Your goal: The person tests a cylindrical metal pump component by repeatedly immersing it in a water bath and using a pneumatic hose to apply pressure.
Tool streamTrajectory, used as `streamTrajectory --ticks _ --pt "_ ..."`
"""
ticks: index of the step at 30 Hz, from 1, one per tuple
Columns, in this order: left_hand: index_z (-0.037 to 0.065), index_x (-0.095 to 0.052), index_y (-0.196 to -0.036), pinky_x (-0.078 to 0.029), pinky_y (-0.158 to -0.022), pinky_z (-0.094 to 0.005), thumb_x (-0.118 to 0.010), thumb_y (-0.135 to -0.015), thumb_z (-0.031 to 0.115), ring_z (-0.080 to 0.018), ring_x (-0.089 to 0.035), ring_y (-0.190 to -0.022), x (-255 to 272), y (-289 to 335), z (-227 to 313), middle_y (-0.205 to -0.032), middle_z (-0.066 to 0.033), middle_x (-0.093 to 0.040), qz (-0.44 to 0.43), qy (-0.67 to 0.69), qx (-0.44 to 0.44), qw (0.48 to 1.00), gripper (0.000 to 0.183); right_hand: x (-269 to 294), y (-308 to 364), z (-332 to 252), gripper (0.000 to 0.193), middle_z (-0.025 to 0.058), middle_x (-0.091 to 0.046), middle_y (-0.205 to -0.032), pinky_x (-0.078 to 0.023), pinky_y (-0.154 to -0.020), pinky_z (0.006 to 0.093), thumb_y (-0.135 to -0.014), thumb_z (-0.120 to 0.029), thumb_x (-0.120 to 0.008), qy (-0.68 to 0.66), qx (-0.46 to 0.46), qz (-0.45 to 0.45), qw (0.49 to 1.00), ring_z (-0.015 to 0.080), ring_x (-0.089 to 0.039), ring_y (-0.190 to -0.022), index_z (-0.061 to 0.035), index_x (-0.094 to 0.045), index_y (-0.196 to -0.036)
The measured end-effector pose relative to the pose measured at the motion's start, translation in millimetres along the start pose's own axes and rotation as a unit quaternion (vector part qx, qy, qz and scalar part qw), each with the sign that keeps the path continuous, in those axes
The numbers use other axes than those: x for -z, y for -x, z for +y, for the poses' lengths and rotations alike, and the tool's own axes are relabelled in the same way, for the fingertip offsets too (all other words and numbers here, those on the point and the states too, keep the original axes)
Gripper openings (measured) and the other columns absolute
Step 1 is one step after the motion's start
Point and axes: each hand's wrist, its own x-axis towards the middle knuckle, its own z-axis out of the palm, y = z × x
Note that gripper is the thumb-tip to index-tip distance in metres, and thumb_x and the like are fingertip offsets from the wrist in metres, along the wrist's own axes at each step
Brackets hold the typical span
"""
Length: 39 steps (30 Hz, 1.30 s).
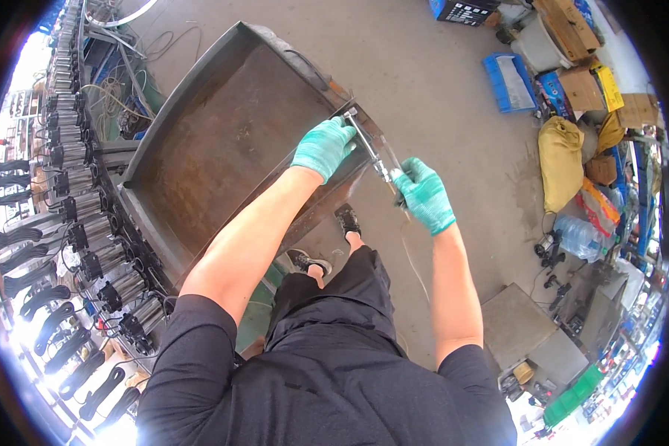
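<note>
A slim silver tool (pixel 369 152) with a short angled head slants over the right corner of a rusty metal tray. My right hand (pixel 425 199), in a green-and-white knit glove, is closed around its rear end, and a thin pale hose trails down from there. My left hand (pixel 324 151), gloved the same way, is closed beside the tool's head, above the tray's edge. Its fingertips are partly hidden, so what it grips cannot be made out. The deep brown tray (pixel 227 141) has raised grey sides and lies under my left forearm.
On the left stands a long rack of metal cylinders (pixel 70 152) with coiled black cables (pixel 46 297). A blue crate (pixel 509 82), a yellow sack (pixel 561 160) and a clear plastic jug (pixel 581 238) sit at the right. A metal plate (pixel 519 327) lies on the floor nearer me.
</note>
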Motion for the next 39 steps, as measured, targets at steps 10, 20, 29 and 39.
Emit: streamTrajectory --ticks 10,20,29,39 --pt "0.012 -0.070 -0.098 -0.055 -0.084 -0.0396 -0.064 -0.092 0.023 -0.0267 -0.066 -0.095 -11 -13 -6 -0.097 -0.0094 -0.068 -0.017 -0.086 -0.052 0.995 0.014 -7 29 22 0.026 0.0061 -0.062 -0.070 -0.050 -0.054 0.0299 -0.098 -0.023 -0.067 -0.021 -0.031 0.007 0.999 0.0107 -0.060 -0.056 0.0020 -0.061 -0.102" --pt "0.002 -0.062 -0.117 -0.058 -0.080 -0.0328 -0.064 -0.100 0.012 -0.0192 -0.070 -0.096 65 63 27 -0.109 -0.0120 -0.071 -0.024 0.666 0.158 0.729 0.020 -31 49 -1 0.035 -0.0004 -0.059 -0.073 -0.046 -0.055 0.0252 -0.102 -0.025 -0.063 -0.045 0.101 -0.018 0.994 0.0064 -0.052 -0.059 0.0002 -0.063 -0.126" --pt "0.003 -0.064 -0.113 -0.061 -0.087 -0.0387 -0.067 -0.098 0.012 -0.0241 -0.071 -0.097 128 157 46 -0.111 -0.0166 -0.071 0.168 0.744 0.156 0.627 0.018 -57 86 -58 0.034 -0.0018 -0.057 -0.076 -0.041 -0.050 0.0223 -0.103 -0.025 -0.061 -0.213 0.069 -0.243 0.944 0.0058 -0.052 -0.057 0.0012 -0.063 -0.125" --pt "0.000 -0.068 -0.109 -0.058 -0.087 -0.0314 -0.069 -0.094 0.003 -0.0165 -0.070 -0.095 165 229 69 -0.109 -0.0094 -0.074 0.323 0.330 0.152 0.874 0.015 -97 122 -79 0.028 0.0064 -0.065 -0.077 -0.048 -0.055 0.0278 -0.098 -0.017 -0.067 0.007 0.343 -0.129 0.930 0.0152 -0.060 -0.059 -0.0013 -0.068 -0.120"
